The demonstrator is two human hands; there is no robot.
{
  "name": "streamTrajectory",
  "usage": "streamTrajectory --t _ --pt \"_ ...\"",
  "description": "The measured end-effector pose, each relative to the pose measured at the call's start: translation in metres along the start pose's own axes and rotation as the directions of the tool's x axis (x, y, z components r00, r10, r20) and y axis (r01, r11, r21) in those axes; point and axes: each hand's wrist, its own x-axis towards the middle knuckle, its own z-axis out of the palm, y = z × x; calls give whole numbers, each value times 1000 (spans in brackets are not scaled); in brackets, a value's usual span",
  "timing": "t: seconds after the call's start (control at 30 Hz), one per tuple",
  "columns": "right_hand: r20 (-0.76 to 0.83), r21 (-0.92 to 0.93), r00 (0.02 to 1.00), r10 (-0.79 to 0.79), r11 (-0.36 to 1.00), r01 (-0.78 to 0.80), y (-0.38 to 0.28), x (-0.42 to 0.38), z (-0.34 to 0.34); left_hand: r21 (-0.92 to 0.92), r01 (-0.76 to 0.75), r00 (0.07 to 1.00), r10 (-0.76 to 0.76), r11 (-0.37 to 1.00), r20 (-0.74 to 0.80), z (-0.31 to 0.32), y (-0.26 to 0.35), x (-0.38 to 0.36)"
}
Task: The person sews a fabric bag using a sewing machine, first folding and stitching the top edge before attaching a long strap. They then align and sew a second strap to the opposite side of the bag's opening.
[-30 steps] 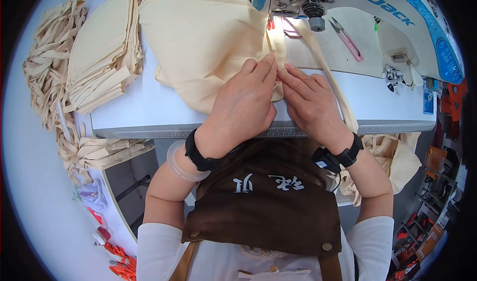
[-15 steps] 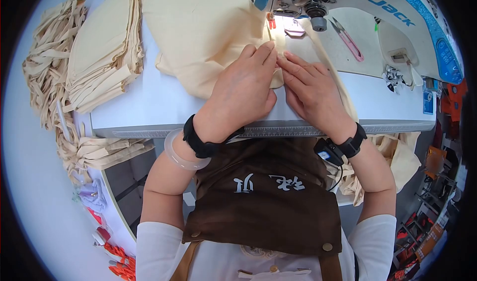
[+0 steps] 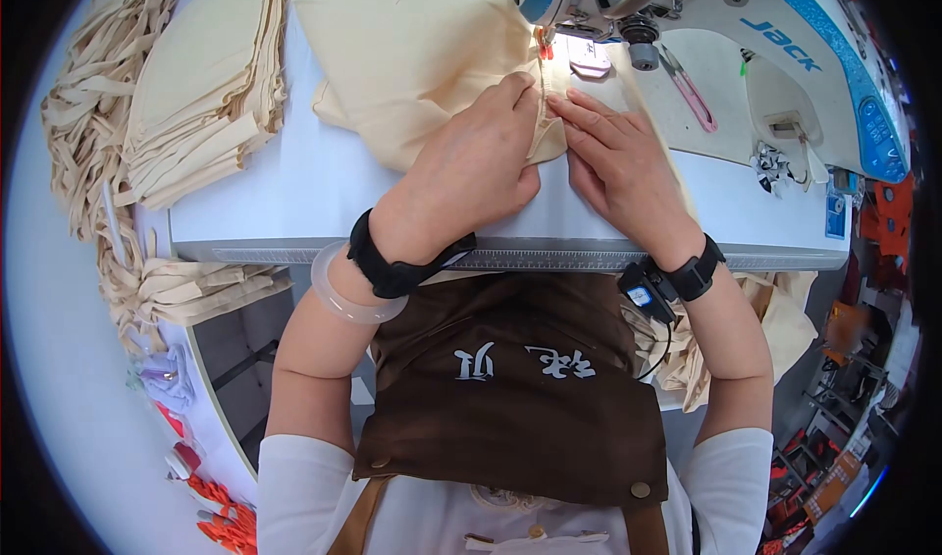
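Observation:
Cream cloth [image 3: 412, 54] lies on the sewing table, its near edge running under the red presser foot [image 3: 547, 47] of a sewing machine [image 3: 824, 54]. My left hand [image 3: 471, 153] is on the left of this edge, fingers curled and pinching the cloth just in front of the foot; its thumb points toward me. On the right, my right hand [image 3: 618, 158] lies with fingers stretched out, fingertips pressing on the cloth edge and thumb tucked below. Between the hands a seam line shows, and a small flap of cloth hangs over. The needle tip is hard to make out.
Pink thread snips [image 3: 690, 89] lie right of the needle area. Stacked cream cloth pieces [image 3: 206, 84] and bundled straps [image 3: 98, 113] sit at the left. A ruler strip [image 3: 549, 259] runs along the table's front edge. More cloth [image 3: 785, 329] hangs below at right.
The cloth edge has moved slightly away from me toward the presser foot. My left fingers have curled more, and the seam between my hands shows more. The view has shifted a little.

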Motion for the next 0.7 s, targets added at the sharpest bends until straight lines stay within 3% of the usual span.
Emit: streamTrajectory --t 0.2,0.3,0.4,0.6,0.7 --pt "-33 149 997 71 987 -65 5 -2 2 75 -23 999 21 997 24 1 -1 -3" --pt "-88 385 933 349 876 -292 -8 -2 2 120 -27 999 29 992 -16 4 1 -5" --pt "-98 483 824 558 751 -451 -21 9 -1 77 -6 998 11 997 -63 6 3 -8" --pt "-85 181 770 632 770 -612 -32 46 6 29 5 996 -3 1000 -88 10 4 -8" --pt "-78 59 800 594 804 -591 -28 46 4 -6 5 993 -6 1000 -115 11 3 -9"
